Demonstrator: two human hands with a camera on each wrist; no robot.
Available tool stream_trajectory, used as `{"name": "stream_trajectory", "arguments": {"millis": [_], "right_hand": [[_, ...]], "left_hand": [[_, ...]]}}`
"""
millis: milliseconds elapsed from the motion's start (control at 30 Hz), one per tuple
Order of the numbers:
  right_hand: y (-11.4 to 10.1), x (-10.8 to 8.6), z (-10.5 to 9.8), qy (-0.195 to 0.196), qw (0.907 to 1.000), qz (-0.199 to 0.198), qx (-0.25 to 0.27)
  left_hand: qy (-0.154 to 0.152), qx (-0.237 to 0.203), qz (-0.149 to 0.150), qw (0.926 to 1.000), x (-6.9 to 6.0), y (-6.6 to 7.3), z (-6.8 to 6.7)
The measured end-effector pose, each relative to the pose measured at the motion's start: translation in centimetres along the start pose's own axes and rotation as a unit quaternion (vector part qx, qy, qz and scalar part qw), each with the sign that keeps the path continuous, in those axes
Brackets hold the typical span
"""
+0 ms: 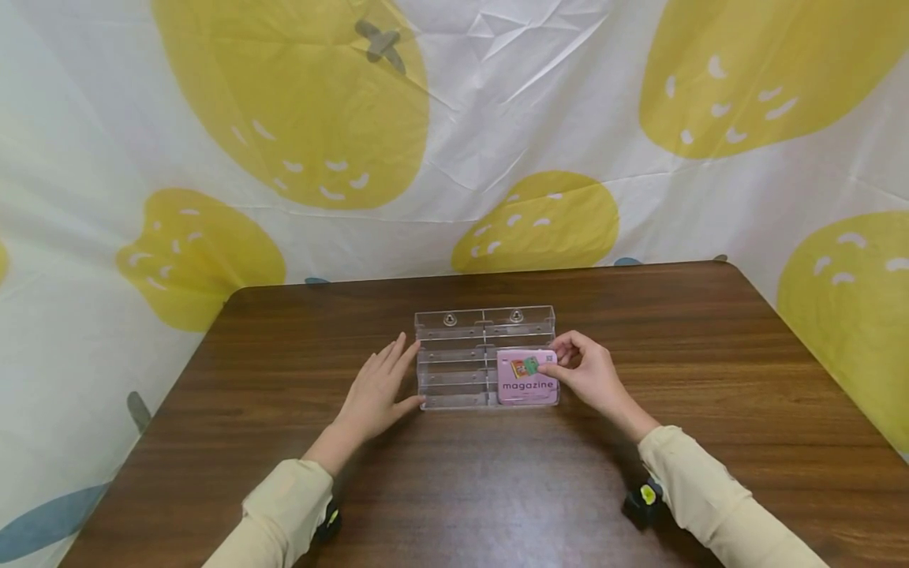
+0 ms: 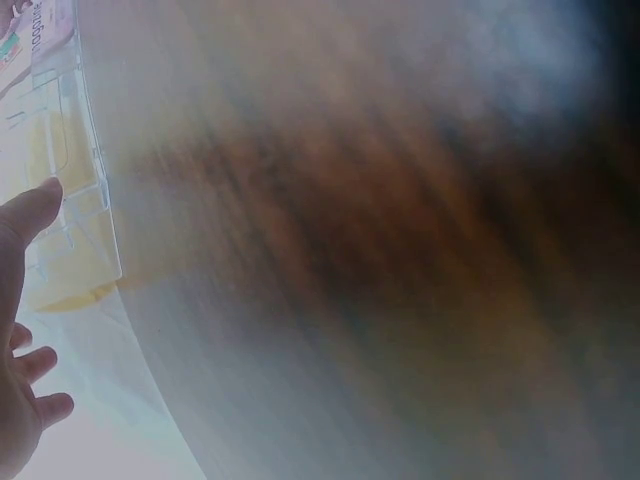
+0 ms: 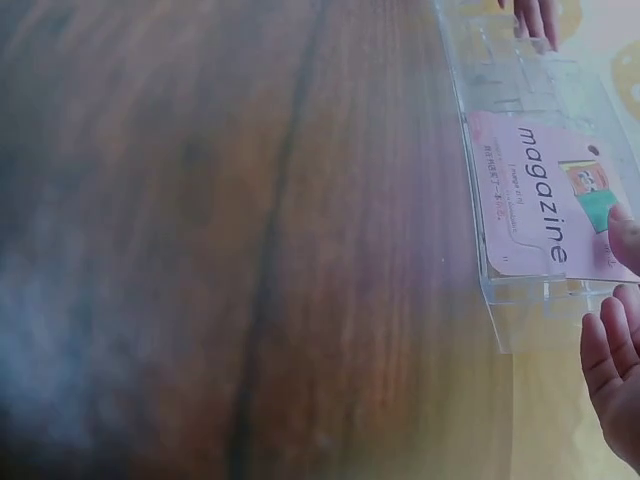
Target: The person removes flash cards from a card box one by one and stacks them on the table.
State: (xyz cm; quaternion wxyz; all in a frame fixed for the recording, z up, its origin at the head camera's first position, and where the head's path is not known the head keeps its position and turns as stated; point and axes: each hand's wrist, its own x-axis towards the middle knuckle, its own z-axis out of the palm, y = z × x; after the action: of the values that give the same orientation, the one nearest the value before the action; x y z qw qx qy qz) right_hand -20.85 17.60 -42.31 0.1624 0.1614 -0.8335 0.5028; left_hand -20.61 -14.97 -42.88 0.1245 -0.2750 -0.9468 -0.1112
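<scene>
A clear plastic rack point(image 1: 454, 377) with two columns of tiered pockets stands on the table. In its lower right pocket sits a pink card point(image 1: 527, 388) printed "magazine", also visible in the right wrist view as a pink card point(image 3: 515, 195). My right hand point(image 1: 592, 375) pinches the card's upper right edge, thumb on its front. My left hand point(image 1: 376, 390) touches the rack's left side with fingers extended. The left wrist view shows my left hand point(image 2: 15, 330), its thumb at the clear rack point(image 2: 85, 190).
The brown wooden table point(image 1: 454, 489) reaches back to a white cloth point(image 1: 490, 95) with yellow fruit shapes, which hangs behind and at both sides. Dark wrist devices sit under both sleeves.
</scene>
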Motion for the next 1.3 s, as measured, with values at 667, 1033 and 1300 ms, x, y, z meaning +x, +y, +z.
{"name": "stream_trajectory", "arguments": {"millis": [667,1033,1300], "right_hand": [[1.0,0.3,0.2,0.010,0.9992,-0.024,-0.030],[1.0,0.2,0.0,0.017,0.9985,-0.030,-0.043],[0.9,0.4,-0.3,0.016,0.9982,-0.031,-0.049]], "left_hand": [[-0.007,0.000,-0.008,0.9999,-0.1,0.0,0.0],[-0.011,0.016,-0.008,0.9998,-0.1,0.0,0.1],[-0.009,0.014,-0.010,0.9998,-0.1,0.0,0.1]]}}
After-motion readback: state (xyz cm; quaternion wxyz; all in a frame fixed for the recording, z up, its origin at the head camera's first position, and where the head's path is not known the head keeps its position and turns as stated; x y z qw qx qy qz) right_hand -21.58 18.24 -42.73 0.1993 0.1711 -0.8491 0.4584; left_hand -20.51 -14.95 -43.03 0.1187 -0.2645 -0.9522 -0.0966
